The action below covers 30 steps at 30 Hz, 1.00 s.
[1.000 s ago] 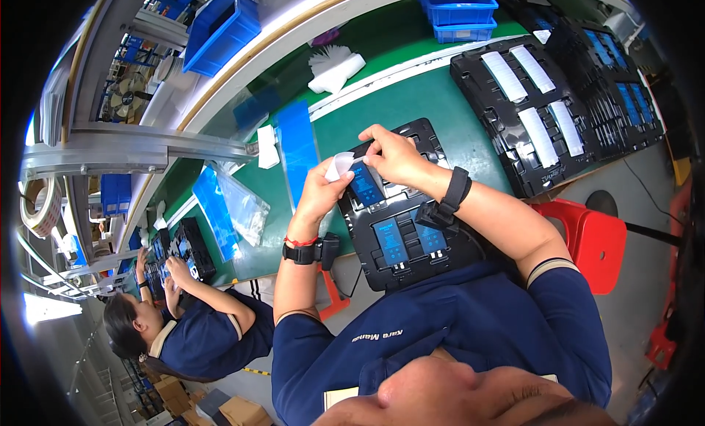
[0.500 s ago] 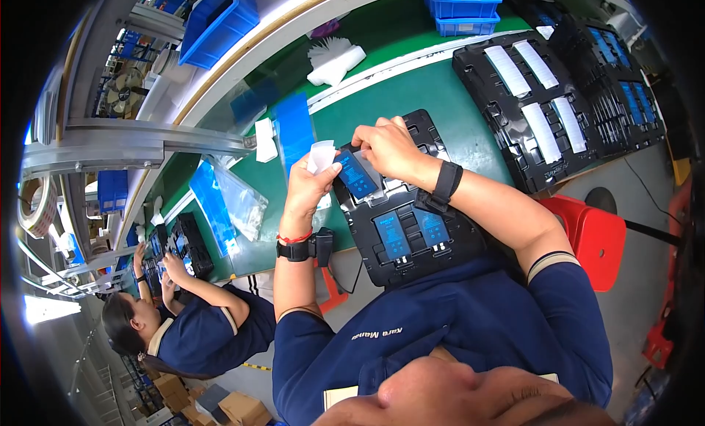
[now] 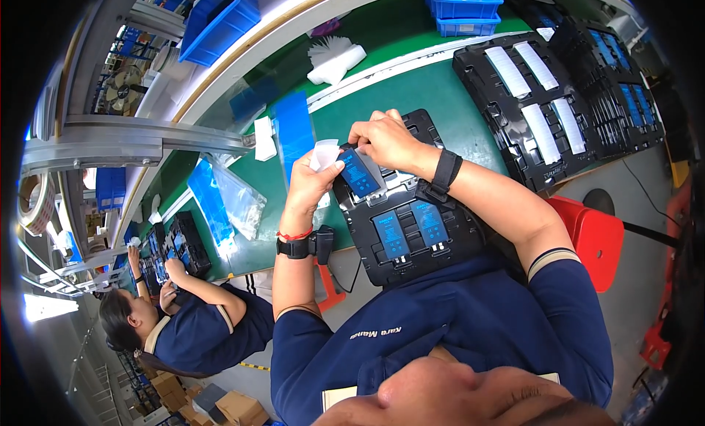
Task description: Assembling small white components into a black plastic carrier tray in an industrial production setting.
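Tabletop green; metal beam crosses at left, fan beyond. Floor grey, red stool standing right of centre. Bright lamp, far left; cardboard boxes, lower left.

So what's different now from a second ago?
The left hand, holding white sheets, shifted slightly left; the right hand moved slightly up, and the white strip earlier in its grip no longer shows clearly. The lower two blue packs stayed in the black tray.

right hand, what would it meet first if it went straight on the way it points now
Going leftward, the right hand would likely meet the white papers in the left hand first, though depth is unclear and it might brush the blue battery instead.
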Each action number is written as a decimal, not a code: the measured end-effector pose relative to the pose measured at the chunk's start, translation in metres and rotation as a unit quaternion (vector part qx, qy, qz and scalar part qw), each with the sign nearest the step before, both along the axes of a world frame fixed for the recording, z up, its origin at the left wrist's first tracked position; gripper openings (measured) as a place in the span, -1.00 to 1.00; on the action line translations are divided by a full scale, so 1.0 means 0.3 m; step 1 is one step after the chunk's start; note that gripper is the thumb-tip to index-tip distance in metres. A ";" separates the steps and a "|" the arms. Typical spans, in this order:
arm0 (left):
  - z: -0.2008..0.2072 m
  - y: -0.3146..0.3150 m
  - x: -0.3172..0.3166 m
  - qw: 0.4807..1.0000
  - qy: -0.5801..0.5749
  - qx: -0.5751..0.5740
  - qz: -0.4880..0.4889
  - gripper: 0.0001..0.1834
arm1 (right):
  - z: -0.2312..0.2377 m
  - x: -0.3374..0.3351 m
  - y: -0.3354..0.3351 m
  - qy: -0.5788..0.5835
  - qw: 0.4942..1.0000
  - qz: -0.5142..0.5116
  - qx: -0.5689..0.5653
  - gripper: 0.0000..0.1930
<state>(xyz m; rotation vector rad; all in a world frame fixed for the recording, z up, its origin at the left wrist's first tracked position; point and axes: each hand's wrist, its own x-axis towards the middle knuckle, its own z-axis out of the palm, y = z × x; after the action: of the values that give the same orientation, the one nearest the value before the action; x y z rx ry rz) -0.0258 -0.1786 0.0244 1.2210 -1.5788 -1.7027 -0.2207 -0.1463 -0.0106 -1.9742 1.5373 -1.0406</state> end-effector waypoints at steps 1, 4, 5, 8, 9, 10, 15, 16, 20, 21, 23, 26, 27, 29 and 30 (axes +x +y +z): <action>0.001 0.000 -0.002 1.000 0.000 0.000 0.000 -0.74 | -0.001 0.002 -0.001 -0.002 1.000 0.006 0.014 -0.88; 0.004 0.003 -0.013 1.000 -0.011 0.008 0.005 -0.72 | -0.008 0.008 0.005 0.002 1.000 0.003 0.026 -0.88; 0.004 0.003 -0.015 1.000 -0.019 0.010 -0.003 -0.71 | -0.009 0.011 0.006 0.002 1.000 0.004 0.026 -0.88; 0.014 0.014 -0.035 1.000 -0.022 0.014 -0.011 -0.71 | -0.013 0.015 0.006 -0.001 1.000 0.002 0.030 -0.87; 0.017 0.017 -0.042 1.000 -0.016 0.017 -0.012 -0.71 | -0.014 0.015 0.005 -0.004 1.000 0.002 0.031 -0.87; 0.016 0.016 -0.044 1.000 -0.016 0.017 -0.012 -0.71 | -0.016 0.014 0.004 -0.007 0.999 0.002 0.032 -0.87; 0.004 -0.003 -0.043 0.998 -0.054 0.012 -0.031 -0.71 | -0.021 0.007 0.001 -0.004 0.999 0.002 0.035 -0.86; 0.001 0.001 -0.047 0.998 -0.053 0.012 -0.031 -0.71 | -0.021 0.006 0.000 -0.006 0.999 0.001 0.042 -0.85; -0.010 0.010 -0.056 0.999 -0.033 -0.006 -0.025 -0.76 | -0.006 0.005 0.001 -0.026 0.999 -0.001 0.043 -0.79; -0.016 0.008 -0.055 0.999 -0.041 -0.002 -0.019 -0.75 | -0.009 0.002 -0.004 -0.066 0.996 -0.001 0.053 -0.76; -0.023 0.015 -0.060 0.999 -0.041 -0.014 -0.018 -0.75 | -0.005 -0.007 -0.007 -0.104 0.993 -0.001 0.062 -0.74; -0.051 0.005 -0.053 0.994 -0.069 -0.073 -0.030 -0.75 | 0.044 -0.033 0.020 -0.007 0.997 -0.063 -0.050 -0.74; -0.067 0.001 -0.042 0.987 -0.099 -0.121 -0.042 -0.76 | 0.076 -0.037 0.036 -0.007 0.997 -0.060 -0.051 -0.74; -0.108 -0.008 -0.033 0.977 -0.099 -0.186 -0.038 -0.73 | 0.120 -0.053 0.065 0.016 0.998 -0.048 -0.040 -0.75; -0.119 -0.012 -0.031 0.963 -0.098 -0.250 -0.037 -0.71 | 0.124 -0.059 0.079 0.029 0.999 -0.036 -0.027 -0.77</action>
<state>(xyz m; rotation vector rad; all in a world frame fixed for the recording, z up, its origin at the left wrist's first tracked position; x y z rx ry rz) -0.0350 -0.1823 -0.0113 1.0972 -2.0347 -1.1367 -0.2384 -0.1225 0.0267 -2.0147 1.6388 -1.0721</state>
